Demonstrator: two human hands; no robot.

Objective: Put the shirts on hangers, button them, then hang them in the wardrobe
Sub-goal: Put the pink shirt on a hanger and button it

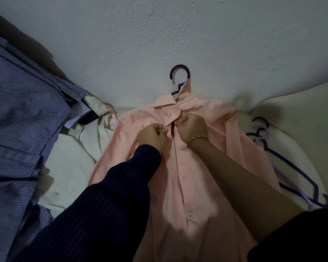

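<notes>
worked over a cream bed (70, 167) against a white textured wall (178, 25). had pink shirt (189, 186) laid flat mid-bed on a dark hanger (179, 69), hook toward wall. pinched both front edges just below collar, left hand (152, 136) and right hand (192, 127) curled tight on fabric. had striped shirts (23, 110) heaped left, purple hangers (299, 173) right.

- The scene is dimly lit, with a cool, greyish cast over the wall (216, 35).
- Soft shadows are cast on the bed (68, 157) beside the pink shirt (193, 195), and across its lower part.
- The dark sleeve (106, 214) is rendered almost black.
- Fine detail is softened throughout, and lines are bowed near the edges.
</notes>
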